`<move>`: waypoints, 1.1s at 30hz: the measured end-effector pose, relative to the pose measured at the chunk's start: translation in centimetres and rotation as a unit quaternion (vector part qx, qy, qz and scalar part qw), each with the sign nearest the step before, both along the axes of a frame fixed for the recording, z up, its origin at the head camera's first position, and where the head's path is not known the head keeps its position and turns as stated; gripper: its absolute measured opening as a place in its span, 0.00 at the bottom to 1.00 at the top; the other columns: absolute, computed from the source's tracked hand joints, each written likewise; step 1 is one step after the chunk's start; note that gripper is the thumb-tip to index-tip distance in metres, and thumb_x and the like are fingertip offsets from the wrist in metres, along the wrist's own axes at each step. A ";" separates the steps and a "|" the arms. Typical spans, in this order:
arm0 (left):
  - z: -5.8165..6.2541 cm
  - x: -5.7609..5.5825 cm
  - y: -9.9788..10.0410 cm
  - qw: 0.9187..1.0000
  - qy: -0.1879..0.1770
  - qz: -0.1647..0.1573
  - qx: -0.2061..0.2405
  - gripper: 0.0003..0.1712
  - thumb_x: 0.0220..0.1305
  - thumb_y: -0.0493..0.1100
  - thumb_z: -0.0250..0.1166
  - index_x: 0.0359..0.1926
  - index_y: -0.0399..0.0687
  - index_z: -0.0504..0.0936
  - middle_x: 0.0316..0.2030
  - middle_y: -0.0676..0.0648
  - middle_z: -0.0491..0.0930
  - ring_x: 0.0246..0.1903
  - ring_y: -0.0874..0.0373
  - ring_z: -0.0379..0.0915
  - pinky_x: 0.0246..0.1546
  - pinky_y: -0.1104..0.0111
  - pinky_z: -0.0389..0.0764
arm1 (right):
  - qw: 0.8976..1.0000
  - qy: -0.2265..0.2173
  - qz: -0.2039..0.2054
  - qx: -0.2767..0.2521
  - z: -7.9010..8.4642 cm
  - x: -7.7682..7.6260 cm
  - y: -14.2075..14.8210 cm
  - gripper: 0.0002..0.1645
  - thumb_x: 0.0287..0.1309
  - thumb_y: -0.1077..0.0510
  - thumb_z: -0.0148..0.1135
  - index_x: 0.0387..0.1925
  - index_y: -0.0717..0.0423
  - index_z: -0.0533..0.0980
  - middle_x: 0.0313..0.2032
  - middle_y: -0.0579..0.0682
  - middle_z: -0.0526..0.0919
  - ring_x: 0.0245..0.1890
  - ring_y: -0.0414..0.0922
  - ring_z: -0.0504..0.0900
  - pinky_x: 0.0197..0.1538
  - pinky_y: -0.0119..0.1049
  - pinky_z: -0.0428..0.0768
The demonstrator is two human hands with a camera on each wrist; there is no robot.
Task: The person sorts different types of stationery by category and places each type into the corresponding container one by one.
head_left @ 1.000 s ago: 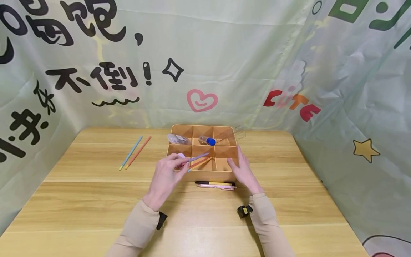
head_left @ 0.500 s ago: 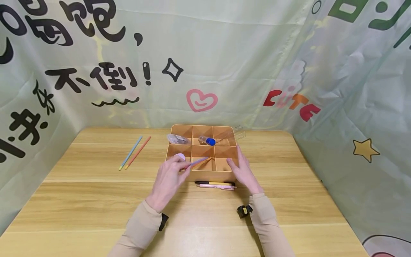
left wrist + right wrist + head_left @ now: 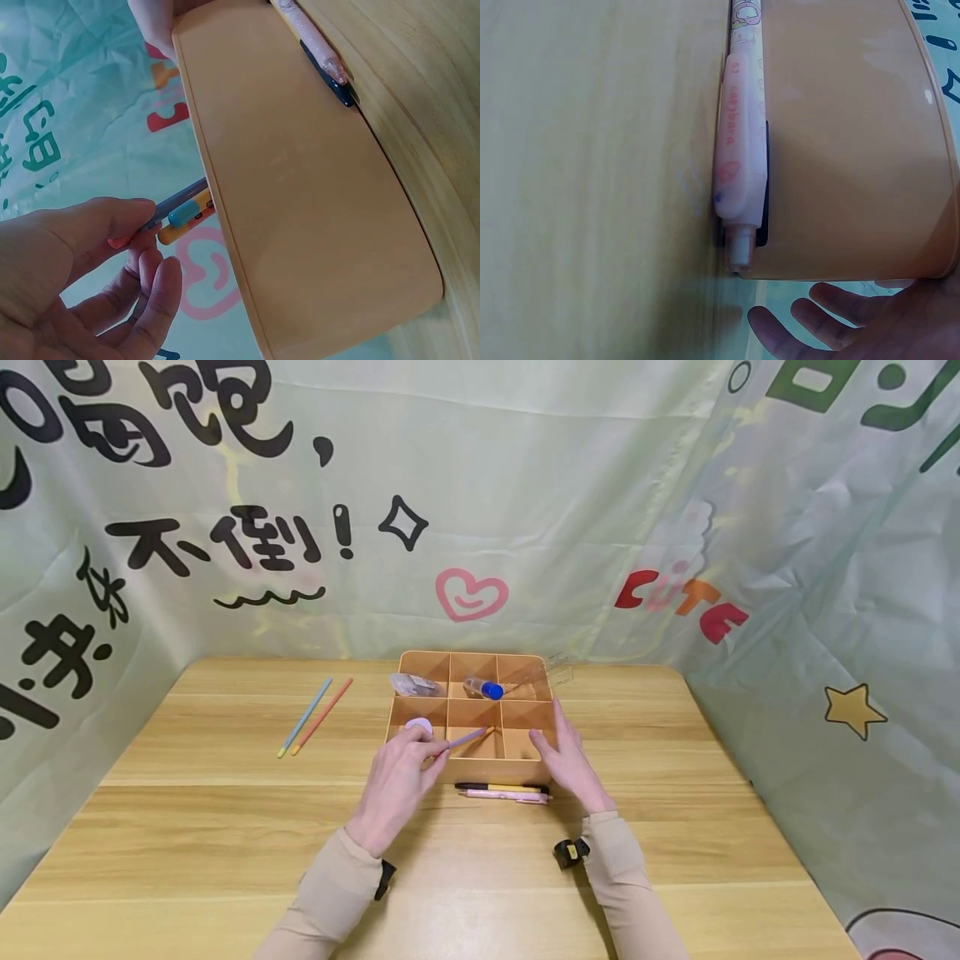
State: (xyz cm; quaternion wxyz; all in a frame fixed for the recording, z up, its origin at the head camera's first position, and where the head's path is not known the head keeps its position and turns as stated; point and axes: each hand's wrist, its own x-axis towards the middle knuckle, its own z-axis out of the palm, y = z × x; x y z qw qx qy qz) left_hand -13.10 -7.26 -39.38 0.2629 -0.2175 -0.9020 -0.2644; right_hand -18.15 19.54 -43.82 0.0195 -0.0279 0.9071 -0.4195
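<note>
An orange-tan divided organizer box [image 3: 480, 770] stands toward the table's back. My left hand [image 3: 401, 777], at its front left, pinches a purple pencil [image 3: 468, 738] between thumb and fingers. In the left wrist view the pencil's red end [image 3: 118, 242] shows at my fingertips, and its other end slants past the box's rim. Beside it, apart from my fingers, the ends of an orange pencil [image 3: 182, 215] and a yellow-tipped red pencil [image 3: 172, 234] poke over the rim. My right hand [image 3: 573, 768] holds the box's right wall, thumb over the rim and fingers down the outside.
A pink pen [image 3: 502, 795] and a black-and-yellow pen [image 3: 502, 787] lie along the box's front. Blue [image 3: 306, 717] and red [image 3: 322, 717] pencils lie at left. The box holds a clear packet [image 3: 415, 685], a blue-capped bottle [image 3: 483, 687], a clear ruler [image 3: 555, 668] and a lilac round item [image 3: 420, 724].
My left hand has lowered the purple pencil toward the front middle compartment, beside the pencils there, and shifted slightly right. My right hand has stayed on the box's side.
</note>
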 end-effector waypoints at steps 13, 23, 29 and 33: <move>-0.4 0.1 0.3 0.999 -0.012 0.011 -0.035 0.05 0.57 0.40 0.76 0.35 0.44 0.92 0.30 0.52 0.76 0.26 0.60 0.68 0.23 0.74 0.71 | 1.000 -0.004 0.002 0.004 -0.1 0.1 0.1 0.48 0.77 0.44 0.45 0.80 0.53 0.30 0.80 0.66 0.37 0.78 0.71 0.36 0.77 0.70 0.40; -0.4 0.0 0.2 1.000 -0.013 -0.001 -0.026 0.09 0.59 0.43 0.75 0.37 0.42 0.92 0.29 0.52 0.73 0.25 0.62 0.64 0.23 0.75 0.68 | 1.000 -0.003 0.002 0.006 -0.1 0.1 0.1 0.48 0.77 0.44 0.45 0.80 0.54 0.31 0.79 0.67 0.37 0.78 0.70 0.36 0.77 0.69 0.41; 0.2 -0.3 -0.7 0.999 -0.034 0.005 0.016 0.07 0.62 0.44 0.73 0.35 0.44 0.92 0.29 0.52 0.76 0.25 0.62 0.69 0.23 0.74 0.70 | 1.000 -0.007 0.000 0.005 -0.1 0.2 0.1 0.48 0.77 0.44 0.45 0.80 0.53 0.31 0.80 0.66 0.36 0.79 0.69 0.36 0.77 0.69 0.41; 0.7 -1.2 -2.8 0.995 -0.083 0.030 0.042 0.11 0.66 0.44 0.69 0.40 0.41 0.91 0.33 0.45 0.83 0.27 0.56 0.76 0.27 0.69 0.75 | 1.000 -0.009 -0.001 0.003 0.0 0.2 0.1 0.48 0.77 0.44 0.46 0.81 0.53 0.31 0.80 0.67 0.37 0.79 0.69 0.36 0.77 0.69 0.43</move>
